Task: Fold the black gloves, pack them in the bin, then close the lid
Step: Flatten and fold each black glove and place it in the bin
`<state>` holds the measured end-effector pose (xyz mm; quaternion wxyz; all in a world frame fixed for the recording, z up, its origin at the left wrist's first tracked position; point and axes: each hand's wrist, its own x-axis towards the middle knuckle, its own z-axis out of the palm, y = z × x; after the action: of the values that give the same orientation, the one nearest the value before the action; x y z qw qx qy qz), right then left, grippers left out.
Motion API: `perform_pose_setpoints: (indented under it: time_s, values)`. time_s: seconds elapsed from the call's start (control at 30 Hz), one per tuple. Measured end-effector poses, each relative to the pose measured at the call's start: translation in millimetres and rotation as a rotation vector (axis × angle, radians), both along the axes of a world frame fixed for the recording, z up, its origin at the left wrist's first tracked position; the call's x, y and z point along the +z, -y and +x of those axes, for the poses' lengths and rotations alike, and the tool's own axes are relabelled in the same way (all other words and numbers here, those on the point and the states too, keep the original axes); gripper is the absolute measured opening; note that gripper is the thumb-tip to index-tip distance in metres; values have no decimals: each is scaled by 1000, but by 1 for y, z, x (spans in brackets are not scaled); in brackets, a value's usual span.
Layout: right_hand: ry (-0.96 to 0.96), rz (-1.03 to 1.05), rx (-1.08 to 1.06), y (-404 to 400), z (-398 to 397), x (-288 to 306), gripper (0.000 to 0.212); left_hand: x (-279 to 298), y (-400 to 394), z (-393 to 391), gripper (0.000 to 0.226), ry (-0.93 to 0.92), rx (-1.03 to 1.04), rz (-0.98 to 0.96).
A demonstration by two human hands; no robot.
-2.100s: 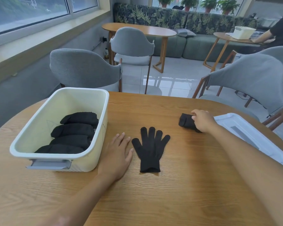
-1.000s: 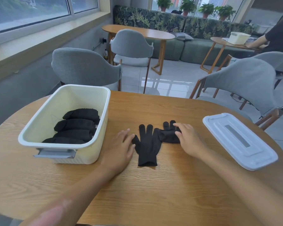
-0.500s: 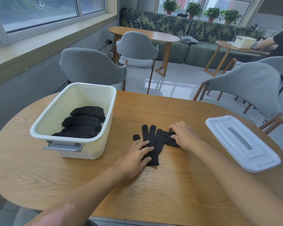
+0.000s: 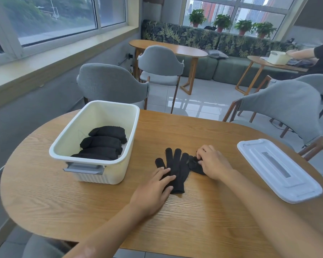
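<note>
A black glove (image 4: pixel 175 165) lies flat on the wooden table (image 4: pixel 175 216), fingers pointing away from me. My left hand (image 4: pixel 153 190) presses its palm part with straight fingers. A second black glove (image 4: pixel 194 165) sits bunched at the flat glove's right side, and my right hand (image 4: pixel 213 162) pinches it with curled fingers. The cream bin (image 4: pixel 82 161) stands at the left and holds several folded black gloves (image 4: pixel 103 142). Its white lid (image 4: pixel 278 168) lies flat at the right.
Grey chairs (image 4: pixel 112 84) stand beyond the table's far edge, left and right. Another person sits at a far table (image 4: pixel 274 62) at the upper right. A window ledge runs along the left wall.
My right hand brought the second glove from near the lid over to the flat glove. My left hand slid from the table onto the flat glove. The camera lifted and pulled back.
</note>
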<state>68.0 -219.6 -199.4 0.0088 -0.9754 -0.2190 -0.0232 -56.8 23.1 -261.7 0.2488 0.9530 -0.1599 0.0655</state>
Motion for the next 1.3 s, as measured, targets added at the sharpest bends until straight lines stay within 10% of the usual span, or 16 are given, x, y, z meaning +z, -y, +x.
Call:
perform_pose_setpoints:
  time_s: [0.2,0.5,0.73,1.3]
  values:
    - [-26,239,-173,4,11,28,4,5,-3,-4,38,86,41,-14]
    - [508,375,60,-30,-27,72,15,0,0,-3,39,93,41,-4]
    - [255,289,162,-61,-104,-52,16,-1,0,0,33,46,82,-102]
    - [319,543,35,-62,-109,-67,25,0,0,-3,56,72,130,-58]
